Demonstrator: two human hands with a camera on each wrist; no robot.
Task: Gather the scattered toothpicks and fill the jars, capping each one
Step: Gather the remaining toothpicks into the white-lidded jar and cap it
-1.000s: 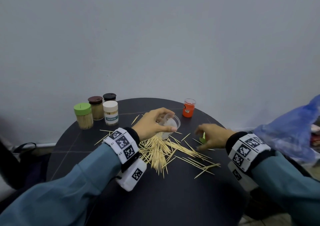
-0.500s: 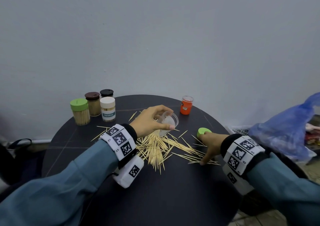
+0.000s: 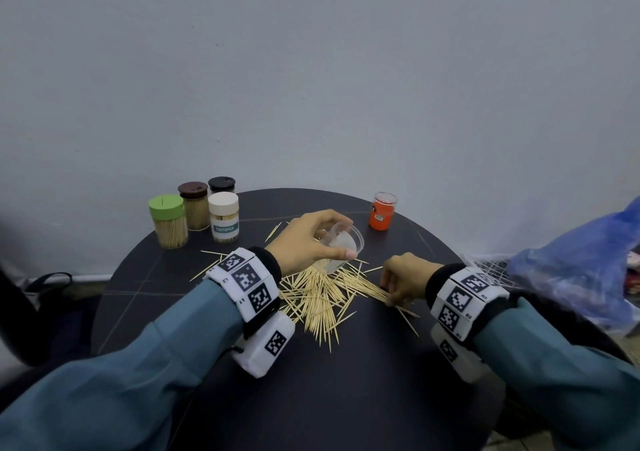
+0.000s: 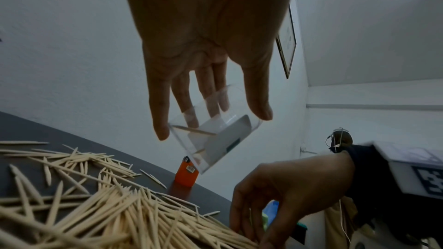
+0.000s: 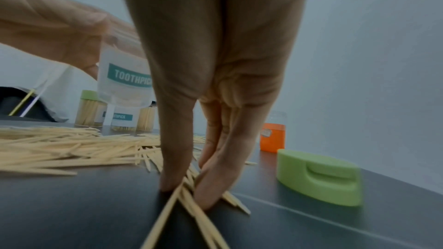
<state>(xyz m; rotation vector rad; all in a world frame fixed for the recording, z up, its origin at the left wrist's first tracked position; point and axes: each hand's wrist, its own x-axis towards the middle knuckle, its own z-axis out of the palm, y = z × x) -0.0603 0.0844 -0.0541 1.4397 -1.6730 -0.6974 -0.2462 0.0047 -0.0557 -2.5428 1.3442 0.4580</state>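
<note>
My left hand (image 3: 337, 237) grips a clear open jar (image 3: 353, 239), tilted above the far side of the toothpick pile (image 3: 318, 294). From the left wrist, my left hand (image 4: 212, 124) holds this jar (image 4: 215, 139) with a toothpick or two inside. My right hand (image 3: 389, 294) is at the pile's right edge. The right wrist view shows my right hand (image 5: 187, 192) pinching a small bundle of toothpicks against the black table (image 5: 95, 205). A green cap (image 5: 318, 179) lies just right of that hand; the head view hides it.
Several capped, filled jars stand at the back left: green lid (image 3: 168, 222), brown (image 3: 194, 204), black (image 3: 221, 184), white (image 3: 224, 216). An orange jar (image 3: 382, 212) stands at the back right. A blue plastic bag (image 3: 581, 263) hangs off the round table's (image 3: 346, 398) right side.
My right hand let go of the green cap, moved back to the pile's right edge and now pinches toothpicks. The left hand keeps holding the clear jar in about the same place.
</note>
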